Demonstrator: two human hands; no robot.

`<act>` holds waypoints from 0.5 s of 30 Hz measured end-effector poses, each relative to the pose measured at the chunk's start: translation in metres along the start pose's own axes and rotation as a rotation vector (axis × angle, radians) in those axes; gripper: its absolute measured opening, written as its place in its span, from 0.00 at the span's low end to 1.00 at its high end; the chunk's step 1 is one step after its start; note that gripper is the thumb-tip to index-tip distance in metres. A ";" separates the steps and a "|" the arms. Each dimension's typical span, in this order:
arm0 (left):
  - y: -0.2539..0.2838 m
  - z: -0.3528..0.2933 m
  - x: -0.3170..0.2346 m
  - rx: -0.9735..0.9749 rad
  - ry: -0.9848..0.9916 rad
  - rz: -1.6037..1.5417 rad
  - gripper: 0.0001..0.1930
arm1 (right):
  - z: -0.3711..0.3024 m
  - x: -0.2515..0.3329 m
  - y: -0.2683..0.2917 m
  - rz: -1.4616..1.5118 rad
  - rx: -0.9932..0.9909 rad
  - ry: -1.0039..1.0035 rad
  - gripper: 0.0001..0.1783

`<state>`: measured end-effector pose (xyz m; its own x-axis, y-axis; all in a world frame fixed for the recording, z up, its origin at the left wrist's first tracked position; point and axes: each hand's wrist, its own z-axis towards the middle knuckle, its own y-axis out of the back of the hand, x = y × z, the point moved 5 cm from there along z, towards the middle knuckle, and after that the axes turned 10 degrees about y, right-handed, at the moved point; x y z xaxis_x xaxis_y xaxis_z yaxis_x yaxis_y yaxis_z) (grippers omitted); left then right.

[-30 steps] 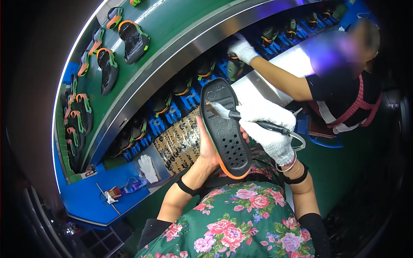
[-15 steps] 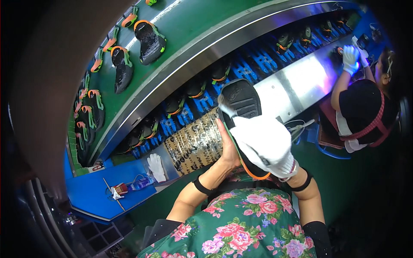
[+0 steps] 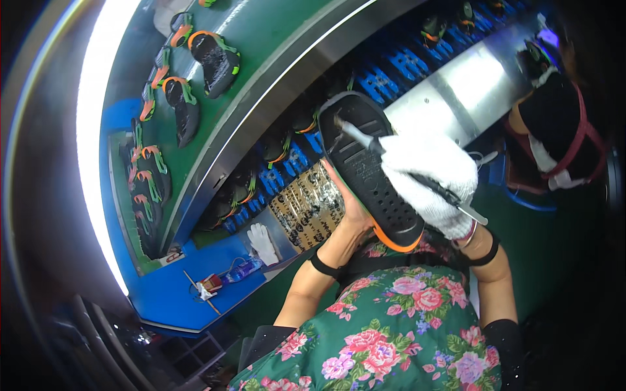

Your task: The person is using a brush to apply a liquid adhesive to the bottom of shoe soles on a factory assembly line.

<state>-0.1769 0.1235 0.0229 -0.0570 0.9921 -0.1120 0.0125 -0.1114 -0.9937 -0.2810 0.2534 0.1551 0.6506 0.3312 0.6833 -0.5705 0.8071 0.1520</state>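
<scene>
Bottom side up, a black shoe (image 3: 375, 173) with grooves, small round holes and an orange heel rim lies slantwise in front of my chest. Bare and wrapped around its left edge, my left hand (image 3: 352, 205) holds it from below. My right hand (image 3: 430, 179), in a white knitted glove, is closed on a thin brush (image 3: 360, 136). The brush's bristle end is over the toe part of the shoe's bottom; whether it touches cannot be made out. The brush's rear end sticks out past the glove near the wrist.
Beyond lies a green conveyor (image 3: 261, 39) with several black, orange and green shoes (image 3: 215, 65). Blue racks (image 3: 407, 64) hold more shoes. Below them runs a metal ledge (image 3: 450, 98), partly covered by taped cardboard (image 3: 306, 205). A white glove (image 3: 262, 244) and bottle (image 3: 242, 269) lie left. A co-worker (image 3: 554, 124) sits right.
My right hand has moved right and toward me, uncovering the shoe's holes and heel. The brush tip now shows over the toe part. The view has shifted, and the co-worker's gloved hands no longer show clearly.
</scene>
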 end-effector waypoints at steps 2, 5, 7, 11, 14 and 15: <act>-0.009 0.006 0.000 -0.265 -0.025 0.305 0.53 | 0.003 0.002 0.001 -0.069 0.027 0.098 0.16; 0.043 -0.018 -0.009 -0.757 -0.078 0.762 0.51 | -0.005 0.011 -0.013 -0.148 0.102 0.232 0.17; 0.031 -0.012 -0.005 -0.049 0.143 0.222 0.49 | -0.009 0.010 -0.010 -0.065 0.115 0.204 0.17; 0.025 -0.004 -0.009 -0.553 -0.083 0.539 0.48 | -0.005 0.000 0.006 0.056 0.053 0.028 0.15; 0.030 -0.002 -0.008 -0.589 -0.002 0.438 0.49 | -0.017 0.003 -0.002 -0.140 0.118 0.157 0.18; 0.039 -0.006 -0.008 -0.671 0.029 0.392 0.49 | -0.024 0.002 -0.010 -0.141 0.149 0.144 0.19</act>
<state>-0.1699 0.1113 -0.0150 0.1027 0.8897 -0.4449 0.6285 -0.4047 -0.6642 -0.2622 0.2577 0.1381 0.7875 0.2955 0.5409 -0.5300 0.7726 0.3495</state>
